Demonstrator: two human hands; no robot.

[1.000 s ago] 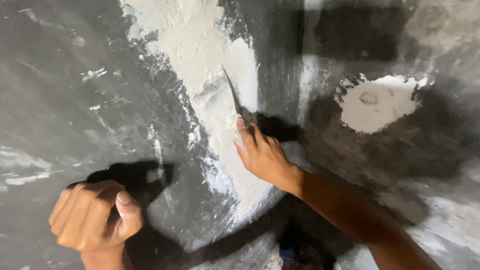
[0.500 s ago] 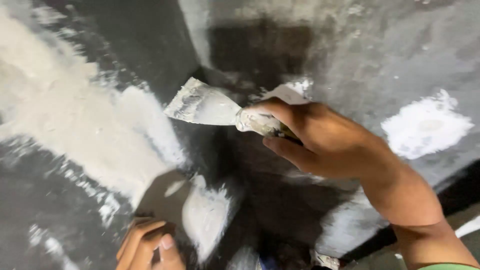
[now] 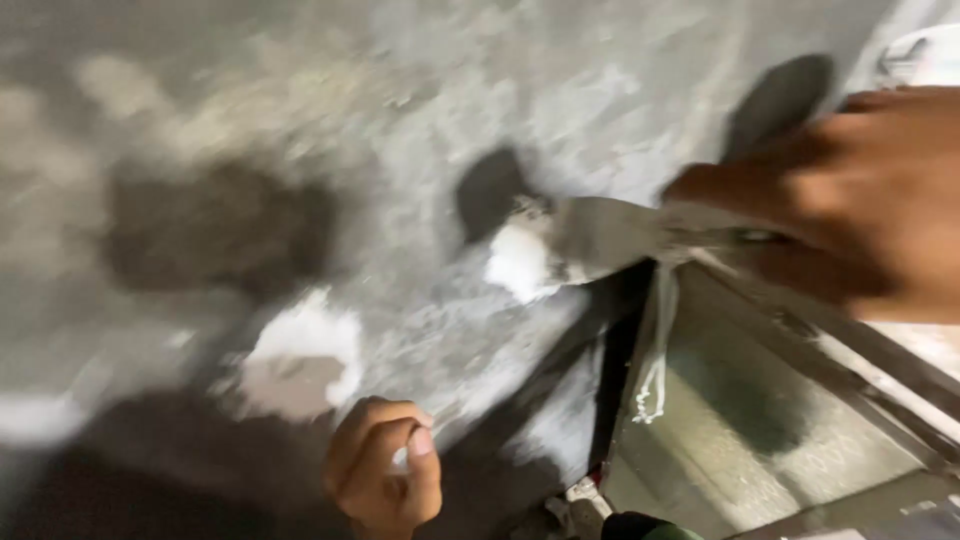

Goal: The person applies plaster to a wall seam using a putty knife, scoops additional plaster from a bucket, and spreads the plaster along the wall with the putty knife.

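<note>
Two hands show against a grey, rough wall (image 3: 420, 120): the right hand (image 3: 850, 200), at the right edge of the frame, has its grip clenched on a putty knife (image 3: 600, 235) whose blade points left, with a lump of white putty (image 3: 518, 265) at its tip. The left hand (image 3: 385, 475), low in the centre, is curled around something small I cannot make out. One white filled patch (image 3: 300, 355) shows at lower left; most of the wall looks bare and unfilled. A window frame (image 3: 760, 400) sits at lower right. The view is blurred.
</note>
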